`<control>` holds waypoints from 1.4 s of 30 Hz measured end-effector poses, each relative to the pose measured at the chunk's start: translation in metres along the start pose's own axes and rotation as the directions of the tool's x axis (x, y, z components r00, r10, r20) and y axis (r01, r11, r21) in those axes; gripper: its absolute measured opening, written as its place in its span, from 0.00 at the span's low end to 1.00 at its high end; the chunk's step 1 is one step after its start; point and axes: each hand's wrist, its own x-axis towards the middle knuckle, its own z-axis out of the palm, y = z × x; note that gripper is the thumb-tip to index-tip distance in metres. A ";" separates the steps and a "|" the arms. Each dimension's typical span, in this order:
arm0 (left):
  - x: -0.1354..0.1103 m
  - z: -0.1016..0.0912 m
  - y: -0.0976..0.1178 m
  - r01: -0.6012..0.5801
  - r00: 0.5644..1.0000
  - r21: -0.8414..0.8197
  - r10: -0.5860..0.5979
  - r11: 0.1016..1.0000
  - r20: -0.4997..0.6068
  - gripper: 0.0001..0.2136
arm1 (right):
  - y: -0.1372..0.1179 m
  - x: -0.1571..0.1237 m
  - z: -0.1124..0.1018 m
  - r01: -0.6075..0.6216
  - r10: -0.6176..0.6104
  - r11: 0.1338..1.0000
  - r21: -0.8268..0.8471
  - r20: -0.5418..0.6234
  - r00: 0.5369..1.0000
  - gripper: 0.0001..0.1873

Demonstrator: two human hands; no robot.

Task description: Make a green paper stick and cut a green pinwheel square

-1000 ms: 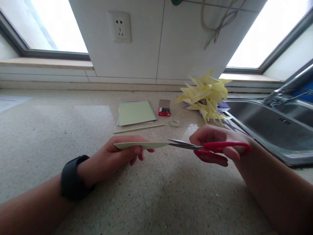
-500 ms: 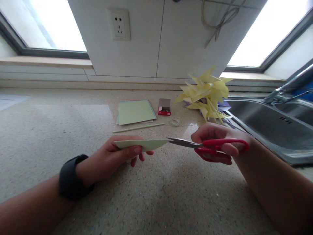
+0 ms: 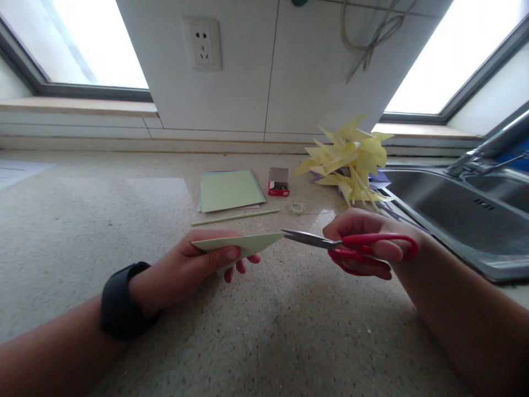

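My left hand [image 3: 210,259] pinches a pale green piece of paper [image 3: 248,243] between thumb and fingers, above the counter. The paper looks folded and is seen nearly edge-on, its pointed end toward the right. In my right hand [image 3: 367,234] is a pair of scissors [image 3: 312,239] with red handles, my fingers through the loops. The blades point left and are slightly parted, their tips right at the paper's pointed end. Whether they touch the paper I cannot tell.
Beyond my hands lie a stack of coloured paper [image 3: 231,190], a thin pale green stick [image 3: 235,217], a small red box [image 3: 278,184] and a roll of tape [image 3: 296,207]. Yellow paper pinwheels [image 3: 351,157] are heaped beside the steel sink [image 3: 438,215]. A printed sheet [image 3: 20,171] lies far left.
The paper's right end has tilted up slightly in my left hand. The scissors have shifted a little up and left, with the blade tips staying beside the paper's point.
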 end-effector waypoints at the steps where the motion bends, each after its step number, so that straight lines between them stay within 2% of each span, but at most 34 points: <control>1: 0.000 0.000 0.000 0.001 1.000 0.000 -0.001 1.000 -0.003 0.12 | 0.000 0.000 0.000 0.000 0.000 1.000 0.006 -0.001 1.000 0.27; 8: 0.001 -0.001 0.001 -0.030 0.999 0.014 0.030 0.999 0.018 0.12 | 0.000 0.002 0.005 0.002 -0.002 0.997 0.073 0.000 1.000 0.26; 17: 0.001 -0.002 0.001 -0.043 0.998 0.015 0.043 0.999 0.035 0.12 | 0.001 -0.001 0.002 -0.030 0.029 0.997 0.067 0.017 0.999 0.26; 26: 0.001 -0.001 -0.001 -0.027 0.999 -0.069 0.029 0.997 0.021 0.11 | 0.000 -0.003 0.001 -0.055 0.056 0.998 0.019 -0.008 0.998 0.26; 30: -0.002 0.000 -0.003 0.014 1.000 -0.136 -0.017 0.991 -0.019 0.11 | -0.001 -0.005 0.000 -0.078 0.078 0.997 0.012 -0.011 0.997 0.26; 35: -0.004 0.000 -0.005 0.029 0.999 -0.203 -0.037 0.979 -0.033 0.13 | -0.004 -0.002 0.006 -0.085 0.087 0.996 0.032 -0.066 0.994 0.26; 38: -0.003 -0.001 -0.005 0.006 1.000 -0.160 -0.008 0.987 -0.015 0.10 | -0.003 0.000 0.008 -0.092 0.096 0.995 0.043 -0.090 0.991 0.27; 42: -0.001 -0.002 -0.004 0.018 1.000 -0.078 -0.017 0.997 0.008 0.11 | 0.000 0.000 0.004 -0.079 0.079 0.997 0.018 -0.022 0.997 0.30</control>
